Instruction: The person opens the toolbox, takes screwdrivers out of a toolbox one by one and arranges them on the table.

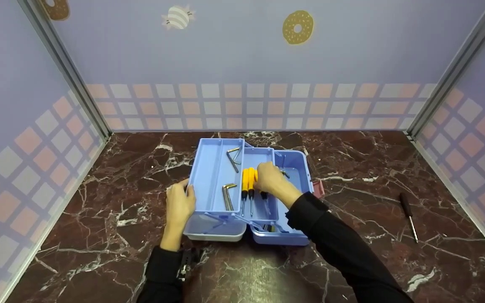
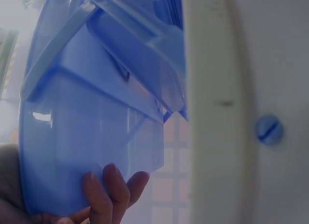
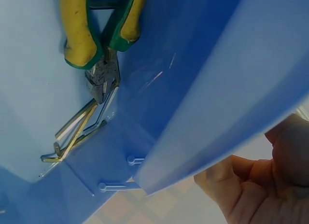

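A blue cantilever toolbox (image 1: 295, 240) stands unfolded on the table. At its left side my left hand (image 1: 179, 202) grips the box, and the left wrist view shows its fingers (image 2: 113, 188) curled against the blue plastic. Over the middle tray (image 1: 259, 158) my right hand (image 1: 271, 179) is curled around a screwdriver; its dark collar (image 1: 264, 195) shows below the hand, most of the handle hidden. Two yellow-handled screwdrivers (image 1: 248, 181) lie just left of it. In the right wrist view a tray wall stands before the curled right hand (image 3: 256, 185).
Hex keys (image 1: 227, 195) lie in the upper left tray (image 1: 206, 168), with more near its far end (image 1: 234, 158). Yellow-and-green pliers (image 3: 99, 45) and hex keys (image 3: 77, 130) are in the box bottom. A dark-handled screwdriver (image 1: 408, 216) lies on the marble-patterned table (image 1: 372, 261) at right.
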`<state>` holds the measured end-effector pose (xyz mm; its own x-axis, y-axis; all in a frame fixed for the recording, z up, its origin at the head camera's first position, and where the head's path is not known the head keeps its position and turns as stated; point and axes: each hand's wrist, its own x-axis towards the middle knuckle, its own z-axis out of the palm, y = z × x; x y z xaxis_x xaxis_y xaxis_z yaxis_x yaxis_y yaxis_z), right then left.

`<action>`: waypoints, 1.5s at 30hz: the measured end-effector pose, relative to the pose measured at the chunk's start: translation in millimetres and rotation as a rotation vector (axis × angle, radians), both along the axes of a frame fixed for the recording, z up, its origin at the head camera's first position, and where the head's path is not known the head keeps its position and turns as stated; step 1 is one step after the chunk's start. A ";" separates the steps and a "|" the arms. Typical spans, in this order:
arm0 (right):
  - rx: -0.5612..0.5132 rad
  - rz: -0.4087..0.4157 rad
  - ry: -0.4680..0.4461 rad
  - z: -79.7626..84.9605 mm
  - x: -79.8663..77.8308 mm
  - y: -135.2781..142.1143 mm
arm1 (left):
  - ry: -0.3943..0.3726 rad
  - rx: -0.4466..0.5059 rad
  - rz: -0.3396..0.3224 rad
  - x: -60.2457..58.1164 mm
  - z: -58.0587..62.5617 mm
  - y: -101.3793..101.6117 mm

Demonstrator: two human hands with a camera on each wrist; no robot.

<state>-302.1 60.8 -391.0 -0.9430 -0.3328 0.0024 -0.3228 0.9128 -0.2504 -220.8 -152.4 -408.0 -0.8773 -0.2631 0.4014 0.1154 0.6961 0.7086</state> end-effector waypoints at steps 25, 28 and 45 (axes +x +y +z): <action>-0.363 -0.130 -0.021 63.3 5.1 45.6 | -0.045 -0.006 0.005 1.0 0.4 -0.7; -0.373 -0.151 -0.001 67.8 4.2 63.0 | -0.042 -0.004 0.002 1.0 0.4 -0.8; -0.234 -0.327 0.049 46.5 -2.6 181.5 | -0.013 -0.004 -0.002 -0.1 -0.3 0.3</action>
<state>-304.6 242.2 -344.5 -0.9960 -0.0005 0.0897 -0.0415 0.8893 -0.4554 -221.0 -152.1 -408.3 -0.8831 -0.2597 0.3907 0.1077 0.6983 0.7076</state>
